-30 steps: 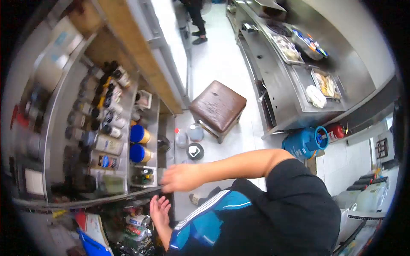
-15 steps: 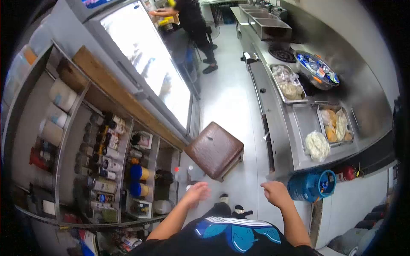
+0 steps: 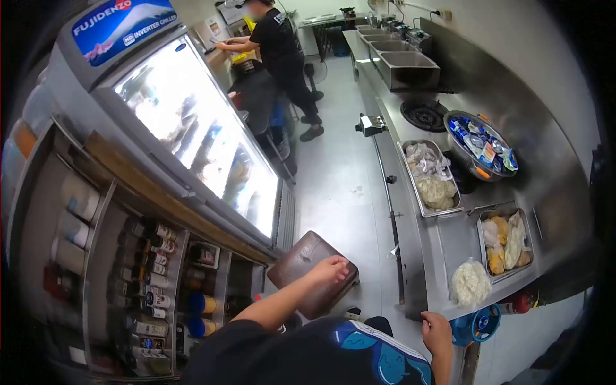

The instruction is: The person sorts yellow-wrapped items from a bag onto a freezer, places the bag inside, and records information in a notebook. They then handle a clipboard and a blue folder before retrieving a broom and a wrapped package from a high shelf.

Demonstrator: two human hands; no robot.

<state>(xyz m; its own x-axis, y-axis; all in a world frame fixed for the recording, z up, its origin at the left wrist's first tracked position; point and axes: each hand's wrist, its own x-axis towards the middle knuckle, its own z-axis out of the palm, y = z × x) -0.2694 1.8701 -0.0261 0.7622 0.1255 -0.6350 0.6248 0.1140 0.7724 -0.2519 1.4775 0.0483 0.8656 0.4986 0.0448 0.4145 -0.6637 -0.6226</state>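
Note:
My left hand (image 3: 330, 270) hangs over the brown padded stool (image 3: 307, 253) and overlaps its seat in this view. Its fingers are loosely bent, apart from the palm, with nothing in them. Down at the front corner of the steel counter (image 3: 428, 282) is my right hand (image 3: 437, 331), fingers slightly curled and holding nothing visible. Beside it, under the counter, stands a blue gas cylinder (image 3: 476, 325). A clear bag of whitish food (image 3: 471, 283) lies on the counter near the corner.
A lit chiller (image 3: 199, 128) and a bottle shelf (image 3: 106, 256) line the left. Food trays (image 3: 431, 176) and a basin of blue packets (image 3: 481, 144) stand on the right counter, with sinks (image 3: 407, 61) beyond. Up the aisle stands a person (image 3: 279, 51).
The view has moved forward and tilted up, bringing in the chiller's sign. My left hand has come across over the stool; my right hand is now at the counter corner.

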